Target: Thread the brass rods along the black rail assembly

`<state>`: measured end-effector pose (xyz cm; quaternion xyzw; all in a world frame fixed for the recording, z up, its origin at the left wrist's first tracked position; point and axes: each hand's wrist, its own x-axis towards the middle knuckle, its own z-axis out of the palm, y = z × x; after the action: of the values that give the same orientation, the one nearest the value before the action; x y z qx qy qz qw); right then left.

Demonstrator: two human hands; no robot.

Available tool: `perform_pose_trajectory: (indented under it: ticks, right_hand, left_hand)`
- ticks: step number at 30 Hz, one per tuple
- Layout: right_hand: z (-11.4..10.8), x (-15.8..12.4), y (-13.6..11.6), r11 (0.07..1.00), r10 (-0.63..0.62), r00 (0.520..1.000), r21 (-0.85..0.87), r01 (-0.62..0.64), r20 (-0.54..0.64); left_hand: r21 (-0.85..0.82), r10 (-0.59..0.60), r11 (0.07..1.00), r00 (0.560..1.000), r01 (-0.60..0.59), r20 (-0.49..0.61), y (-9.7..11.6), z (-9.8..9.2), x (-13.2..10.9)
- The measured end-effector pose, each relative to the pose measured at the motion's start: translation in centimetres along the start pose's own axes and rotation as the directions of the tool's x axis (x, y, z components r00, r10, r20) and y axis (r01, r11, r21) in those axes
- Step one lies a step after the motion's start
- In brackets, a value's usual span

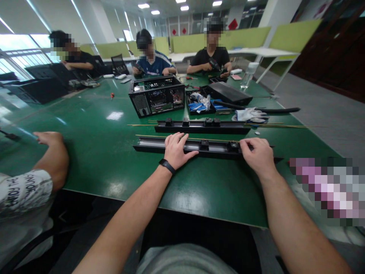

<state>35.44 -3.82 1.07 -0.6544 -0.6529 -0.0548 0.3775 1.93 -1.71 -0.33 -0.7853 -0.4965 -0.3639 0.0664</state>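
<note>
Here the green table (94, 152) carries a long black rail (212, 148) lying crosswise near its near edge. The left hand (177, 150) rests flat on it, fingers spread wide. The right hand (256, 154) grips its right part, fingers curled.

A long, thin black metal rail (217, 149) with a shiny silver middle lies flat, sideways, on the green table (99, 152).

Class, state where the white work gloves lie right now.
In the head view, the white work gloves lie right of centre on the green table, just beyond the right end of the farther black rail, near a black hose.
</note>
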Motion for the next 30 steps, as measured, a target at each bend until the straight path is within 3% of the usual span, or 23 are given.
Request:
perform_pose_trajectory:
  ticks: [11, 18, 22, 30]
  right_hand:
    - [0.1, 0.3, 0.6, 1.000, 0.007, 0.999, -0.022, -0.006, 0.040]
    - [-0.4, 0.7, 2.1, 0.933, 0.219, 0.970, -0.267, -0.241, -0.109]
    - [-0.8, 0.5, 1.9, 0.889, 0.319, 0.928, -0.278, -0.364, -0.194]
    - [-0.2, 0.3, 1.2, 0.966, 0.173, 0.974, -0.171, -0.196, -0.143]
  left_hand:
    - [0.004, -0.010, 1.000, 1.000, 0.010, 0.018, 0.1, 0.0, 0.1]
    - [0.005, 0.003, 1.000, 1.000, -0.003, -0.002, -0.1, 0.1, 0.0]
    - [0.002, 0.002, 1.000, 1.000, -0.002, 0.003, -0.1, 0.1, 0.0]
    - [-0.001, 0.000, 1.000, 1.000, 0.000, 0.004, -0.1, 0.0, 0.0]
